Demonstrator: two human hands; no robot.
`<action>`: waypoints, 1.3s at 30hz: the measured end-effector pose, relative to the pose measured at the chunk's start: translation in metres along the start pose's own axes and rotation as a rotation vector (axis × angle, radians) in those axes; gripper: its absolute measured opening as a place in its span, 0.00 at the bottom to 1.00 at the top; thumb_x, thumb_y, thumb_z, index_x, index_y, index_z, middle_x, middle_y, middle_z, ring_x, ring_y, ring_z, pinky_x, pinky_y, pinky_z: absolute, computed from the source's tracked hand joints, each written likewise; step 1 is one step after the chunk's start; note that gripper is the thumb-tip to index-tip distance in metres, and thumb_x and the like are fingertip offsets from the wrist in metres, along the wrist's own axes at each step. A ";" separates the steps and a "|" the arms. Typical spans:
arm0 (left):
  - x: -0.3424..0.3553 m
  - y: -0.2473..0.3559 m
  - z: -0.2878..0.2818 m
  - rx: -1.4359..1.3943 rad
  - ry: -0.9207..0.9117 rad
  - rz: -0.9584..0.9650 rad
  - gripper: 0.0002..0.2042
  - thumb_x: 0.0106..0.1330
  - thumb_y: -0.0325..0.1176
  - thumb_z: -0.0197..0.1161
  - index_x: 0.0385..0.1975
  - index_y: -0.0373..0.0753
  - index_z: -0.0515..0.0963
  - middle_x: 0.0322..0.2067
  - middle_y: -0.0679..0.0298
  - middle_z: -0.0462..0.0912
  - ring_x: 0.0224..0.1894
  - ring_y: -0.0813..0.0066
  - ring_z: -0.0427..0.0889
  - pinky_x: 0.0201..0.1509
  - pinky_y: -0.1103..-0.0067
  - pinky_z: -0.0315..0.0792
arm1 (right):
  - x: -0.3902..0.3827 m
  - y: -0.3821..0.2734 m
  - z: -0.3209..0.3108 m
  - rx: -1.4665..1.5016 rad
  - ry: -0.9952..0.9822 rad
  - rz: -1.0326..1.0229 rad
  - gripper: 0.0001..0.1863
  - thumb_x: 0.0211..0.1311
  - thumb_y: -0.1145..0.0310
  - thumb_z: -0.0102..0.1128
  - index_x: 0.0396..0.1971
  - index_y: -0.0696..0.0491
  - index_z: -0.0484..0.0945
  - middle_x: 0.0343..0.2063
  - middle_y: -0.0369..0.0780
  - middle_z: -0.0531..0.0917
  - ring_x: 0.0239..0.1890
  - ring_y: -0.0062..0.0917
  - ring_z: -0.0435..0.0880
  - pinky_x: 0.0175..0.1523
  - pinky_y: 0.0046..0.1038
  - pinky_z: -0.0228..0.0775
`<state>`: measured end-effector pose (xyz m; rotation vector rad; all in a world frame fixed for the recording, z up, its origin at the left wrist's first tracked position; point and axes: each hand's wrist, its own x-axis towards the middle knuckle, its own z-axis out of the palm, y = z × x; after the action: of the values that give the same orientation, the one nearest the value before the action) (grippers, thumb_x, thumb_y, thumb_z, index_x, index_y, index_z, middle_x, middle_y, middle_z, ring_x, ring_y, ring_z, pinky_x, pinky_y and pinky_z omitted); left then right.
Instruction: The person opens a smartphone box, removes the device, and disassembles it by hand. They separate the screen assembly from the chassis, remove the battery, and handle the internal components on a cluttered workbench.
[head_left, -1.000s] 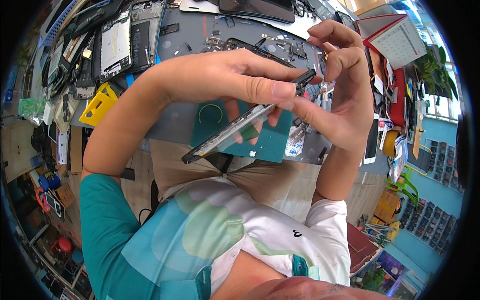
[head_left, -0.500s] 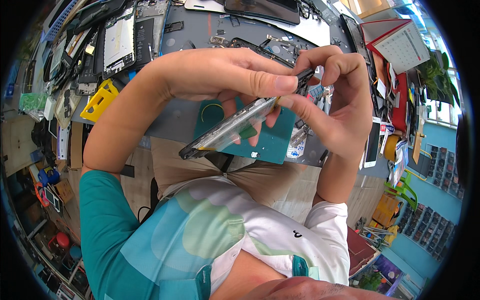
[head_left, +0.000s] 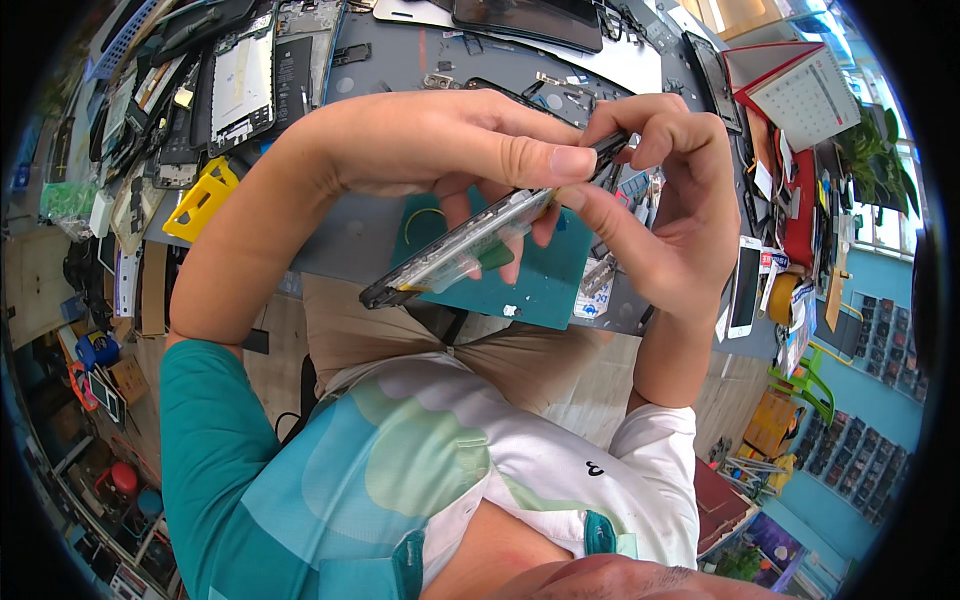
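Tilted in the air above the bench is an opened phone (head_left: 462,238), a thin dark frame with a silvery inner side and some clear film. My left hand (head_left: 470,150) is closed on its upper edge, thumb along the top and fingers beneath. Thumb and curled index finger of my right hand (head_left: 670,190) pinch the phone's far right end. What exactly lies between those fingertips is hidden. A teal work mat (head_left: 545,270) lies under the phone, with small bits on it.
Phone shells and batteries (head_left: 240,85) are heaped at the left, near a yellow plastic holder (head_left: 200,200). A dark tablet-like panel (head_left: 525,20) lies at the back. At the right are a white phone (head_left: 744,287), a tape roll (head_left: 785,298) and a desk calendar (head_left: 805,95).
The phone has tilted slightly, its lower left end rising a little. Both hands keep their hold with only small shifts.
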<state>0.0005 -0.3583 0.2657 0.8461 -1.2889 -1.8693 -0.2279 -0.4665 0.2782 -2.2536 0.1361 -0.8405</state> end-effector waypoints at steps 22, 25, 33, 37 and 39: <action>0.003 -0.004 0.003 -0.192 -0.076 0.003 0.28 0.79 0.58 0.61 0.61 0.36 0.74 0.41 0.52 0.86 0.36 0.57 0.94 0.36 0.71 0.91 | 0.002 0.001 0.000 0.302 -0.028 0.085 0.28 0.48 0.83 0.77 0.44 0.52 0.67 0.40 0.48 0.86 0.49 0.34 0.84 0.73 0.53 0.67; 0.003 -0.005 0.002 -0.166 -0.094 0.007 0.29 0.79 0.58 0.61 0.61 0.36 0.74 0.42 0.52 0.86 0.36 0.57 0.94 0.36 0.70 0.92 | 0.003 0.004 0.000 0.305 -0.046 0.044 0.28 0.49 0.83 0.77 0.44 0.52 0.67 0.40 0.48 0.86 0.49 0.34 0.84 0.73 0.54 0.68; 0.004 -0.006 0.003 -0.174 -0.090 0.006 0.30 0.79 0.59 0.61 0.63 0.36 0.75 0.42 0.50 0.85 0.36 0.57 0.94 0.37 0.69 0.92 | -0.001 0.009 0.001 0.402 -0.036 0.101 0.26 0.52 0.81 0.77 0.46 0.54 0.70 0.44 0.44 0.88 0.49 0.25 0.86 0.67 0.35 0.73; 0.008 -0.016 0.000 -0.173 -0.103 0.069 0.29 0.80 0.57 0.60 0.62 0.36 0.75 0.43 0.50 0.85 0.36 0.56 0.94 0.36 0.71 0.91 | -0.001 0.010 0.002 0.399 -0.023 0.085 0.25 0.54 0.82 0.77 0.47 0.55 0.71 0.45 0.45 0.88 0.51 0.25 0.85 0.63 0.33 0.75; 0.004 -0.013 0.000 -0.204 -0.079 0.028 0.34 0.80 0.58 0.58 0.68 0.32 0.67 0.46 0.46 0.84 0.38 0.52 0.93 0.38 0.65 0.90 | 0.001 0.014 0.003 0.396 -0.022 0.037 0.25 0.55 0.82 0.77 0.47 0.55 0.71 0.46 0.46 0.87 0.52 0.26 0.85 0.61 0.32 0.76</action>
<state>-0.0038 -0.3580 0.2532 0.6502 -1.1260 -1.9893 -0.2232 -0.4753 0.2679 -1.8825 -0.0007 -0.7493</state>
